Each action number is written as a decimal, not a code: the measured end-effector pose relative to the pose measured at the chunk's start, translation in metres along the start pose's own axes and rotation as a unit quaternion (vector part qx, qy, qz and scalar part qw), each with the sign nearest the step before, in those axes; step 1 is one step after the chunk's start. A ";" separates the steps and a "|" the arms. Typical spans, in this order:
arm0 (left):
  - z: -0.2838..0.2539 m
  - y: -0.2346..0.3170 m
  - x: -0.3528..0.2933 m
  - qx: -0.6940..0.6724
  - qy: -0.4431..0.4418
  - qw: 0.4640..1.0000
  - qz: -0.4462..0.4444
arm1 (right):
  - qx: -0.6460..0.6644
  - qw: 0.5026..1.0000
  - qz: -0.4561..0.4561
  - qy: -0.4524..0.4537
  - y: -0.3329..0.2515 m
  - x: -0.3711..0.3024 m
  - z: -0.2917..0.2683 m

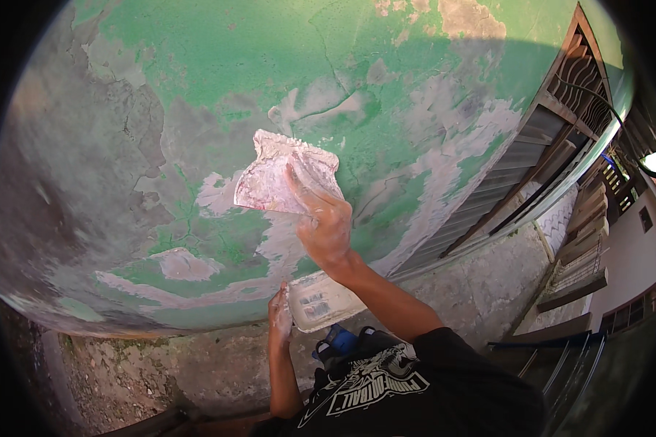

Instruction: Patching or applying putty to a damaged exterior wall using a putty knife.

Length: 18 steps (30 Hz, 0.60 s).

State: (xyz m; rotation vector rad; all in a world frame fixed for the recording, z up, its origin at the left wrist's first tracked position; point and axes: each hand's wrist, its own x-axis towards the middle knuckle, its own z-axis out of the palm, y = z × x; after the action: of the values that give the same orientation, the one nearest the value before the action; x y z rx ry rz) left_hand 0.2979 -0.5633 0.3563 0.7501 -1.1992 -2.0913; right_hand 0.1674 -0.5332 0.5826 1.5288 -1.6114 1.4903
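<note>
My right hand is raised against the green wall and grips a flat scraper blade smeared with white filler, its face pressed toward the wall. My left hand is lower down, near my chest, holding a second wide flat blade loaded with white filler. The wall's green paint is peeling, with grey bare patches and white filled streaks around the scraper.
A louvred window with a brown frame and metal grille is set in the wall at the right. Below the wall runs a rough concrete ground strip. Buildings stand at the far right.
</note>
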 end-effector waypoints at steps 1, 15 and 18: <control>0.001 0.000 -0.001 -0.001 -0.006 1.000 0.003 | -0.002 1.000 0.001 -0.001 0.000 -0.001 -0.007; -0.003 -0.012 -0.016 0.007 0.039 0.999 -0.037 | -0.249 0.950 -0.144 0.121 0.049 0.034 -0.007; 0.001 -0.002 -0.025 -0.004 0.037 0.999 -0.035 | -0.171 0.976 -0.135 0.018 0.049 -0.012 0.003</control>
State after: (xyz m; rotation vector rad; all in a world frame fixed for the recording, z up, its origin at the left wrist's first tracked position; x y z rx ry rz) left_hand 0.3136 -0.5439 0.3593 0.8700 -1.1387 -2.1053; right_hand 0.1271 -0.5412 0.5529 1.4443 -1.4789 1.0282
